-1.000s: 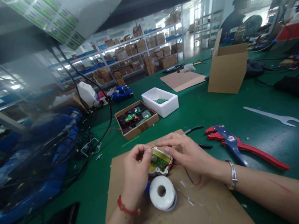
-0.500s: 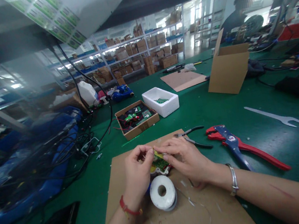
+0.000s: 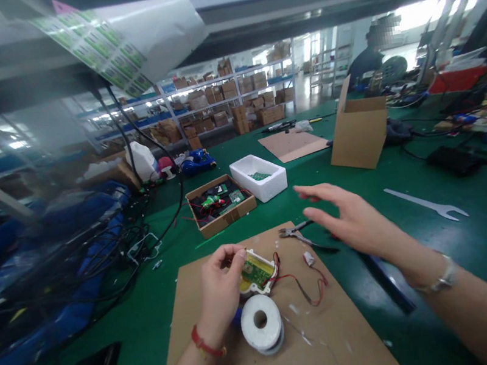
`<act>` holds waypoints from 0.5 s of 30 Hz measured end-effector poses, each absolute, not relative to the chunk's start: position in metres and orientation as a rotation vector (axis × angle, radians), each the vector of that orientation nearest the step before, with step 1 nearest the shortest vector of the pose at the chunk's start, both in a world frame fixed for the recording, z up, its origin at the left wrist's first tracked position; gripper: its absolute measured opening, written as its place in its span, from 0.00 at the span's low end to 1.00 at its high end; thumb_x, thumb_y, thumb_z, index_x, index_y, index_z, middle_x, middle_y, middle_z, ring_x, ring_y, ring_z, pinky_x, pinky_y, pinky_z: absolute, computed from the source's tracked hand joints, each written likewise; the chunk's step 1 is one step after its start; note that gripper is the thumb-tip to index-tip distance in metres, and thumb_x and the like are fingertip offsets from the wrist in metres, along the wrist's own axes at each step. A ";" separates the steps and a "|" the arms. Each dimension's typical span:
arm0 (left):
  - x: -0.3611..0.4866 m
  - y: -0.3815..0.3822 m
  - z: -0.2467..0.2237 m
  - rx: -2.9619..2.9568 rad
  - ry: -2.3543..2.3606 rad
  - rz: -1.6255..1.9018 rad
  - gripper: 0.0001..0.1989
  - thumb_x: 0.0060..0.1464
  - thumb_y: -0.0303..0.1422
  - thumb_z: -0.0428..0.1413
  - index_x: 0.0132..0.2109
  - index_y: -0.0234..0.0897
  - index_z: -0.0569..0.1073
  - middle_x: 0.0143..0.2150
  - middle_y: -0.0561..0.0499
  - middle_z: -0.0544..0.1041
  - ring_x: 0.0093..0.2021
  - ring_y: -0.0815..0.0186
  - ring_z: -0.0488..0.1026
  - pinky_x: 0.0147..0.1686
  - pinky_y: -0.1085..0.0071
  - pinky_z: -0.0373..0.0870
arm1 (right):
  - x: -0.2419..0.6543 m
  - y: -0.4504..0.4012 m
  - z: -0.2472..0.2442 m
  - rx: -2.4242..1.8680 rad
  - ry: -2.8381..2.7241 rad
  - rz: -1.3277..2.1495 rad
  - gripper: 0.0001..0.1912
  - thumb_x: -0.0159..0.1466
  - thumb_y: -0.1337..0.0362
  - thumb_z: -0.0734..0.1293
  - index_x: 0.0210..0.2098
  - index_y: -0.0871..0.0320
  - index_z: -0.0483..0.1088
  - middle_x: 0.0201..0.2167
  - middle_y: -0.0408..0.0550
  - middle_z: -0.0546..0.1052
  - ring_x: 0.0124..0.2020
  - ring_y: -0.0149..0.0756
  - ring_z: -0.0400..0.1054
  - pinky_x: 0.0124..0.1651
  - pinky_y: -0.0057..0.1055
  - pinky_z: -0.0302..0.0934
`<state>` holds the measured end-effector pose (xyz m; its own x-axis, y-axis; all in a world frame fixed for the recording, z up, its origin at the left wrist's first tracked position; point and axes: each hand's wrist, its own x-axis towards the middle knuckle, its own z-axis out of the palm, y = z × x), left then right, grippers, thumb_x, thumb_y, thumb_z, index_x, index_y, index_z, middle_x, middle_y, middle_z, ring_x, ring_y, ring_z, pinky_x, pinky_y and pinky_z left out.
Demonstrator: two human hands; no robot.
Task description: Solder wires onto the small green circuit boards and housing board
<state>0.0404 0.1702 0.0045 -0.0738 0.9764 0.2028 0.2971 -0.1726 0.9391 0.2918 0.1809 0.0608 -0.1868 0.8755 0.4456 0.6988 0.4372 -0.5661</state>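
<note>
My left hand [image 3: 222,279] is closed at the left edge of a small housing with a green circuit board [image 3: 254,271]; its thumb and fingertips pinch something too small to make out. Red and black wires [image 3: 304,287] run from the housing to a white connector [image 3: 308,258] on the cardboard sheet [image 3: 333,341]. A white spool [image 3: 260,321] stands just in front of the housing. My right hand [image 3: 350,215] is raised to the right, fingers apart and holding nothing, above the blue handle of a tool [image 3: 386,283]. Cutting pliers [image 3: 301,236] lie left of it.
Beyond the cardboard sit a brown box of electronic parts [image 3: 223,216] and a white foam box [image 3: 267,186]. A wrench [image 3: 427,203] lies right. An upright carton [image 3: 358,133] stands farther back. Cables [image 3: 139,223] tangle at left. A person [image 3: 367,58] is in the background.
My right hand has left the board and moved right and up, its fingers now apart, over the red and blue tool. The wires and connector are uncovered. The view has tilted upward.
</note>
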 end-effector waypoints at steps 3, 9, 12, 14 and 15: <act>0.036 0.173 0.002 1.563 1.427 1.279 0.11 0.53 0.39 0.55 0.32 0.36 0.72 0.27 0.52 0.74 0.28 0.66 0.69 0.28 0.72 0.65 | 0.343 0.155 0.038 -1.714 -1.895 0.223 0.30 0.62 0.48 0.60 0.58 0.58 0.63 0.55 0.57 0.69 0.54 0.51 0.64 0.55 0.48 0.58; 0.034 0.174 -0.001 1.733 1.488 1.269 0.08 0.54 0.38 0.55 0.32 0.39 0.73 0.30 0.52 0.74 0.32 0.63 0.69 0.33 0.69 0.63 | 0.392 0.094 -0.030 -2.117 -1.980 0.080 0.42 0.51 0.38 0.65 0.56 0.63 0.65 0.52 0.65 0.70 0.51 0.60 0.66 0.49 0.51 0.62; 0.035 0.172 -0.001 1.824 1.484 1.266 0.08 0.55 0.38 0.53 0.32 0.39 0.72 0.31 0.52 0.74 0.32 0.63 0.69 0.35 0.67 0.62 | 0.388 0.096 -0.023 -2.127 -1.975 0.150 0.38 0.49 0.40 0.67 0.48 0.64 0.69 0.44 0.64 0.74 0.45 0.57 0.69 0.46 0.48 0.63; 0.035 0.170 -0.002 1.880 1.470 1.270 0.08 0.56 0.37 0.53 0.32 0.39 0.72 0.30 0.53 0.73 0.33 0.63 0.69 0.35 0.67 0.62 | 0.387 0.108 -0.011 -2.124 -1.920 0.347 0.33 0.45 0.42 0.71 0.40 0.62 0.72 0.34 0.59 0.75 0.36 0.52 0.71 0.39 0.44 0.65; 0.035 0.169 -0.002 1.907 1.461 1.276 0.08 0.56 0.37 0.52 0.32 0.39 0.72 0.30 0.52 0.72 0.33 0.62 0.68 0.36 0.67 0.61 | 0.388 0.115 -0.004 -2.103 -1.880 0.484 0.29 0.44 0.43 0.72 0.35 0.61 0.72 0.29 0.56 0.76 0.30 0.47 0.71 0.33 0.40 0.66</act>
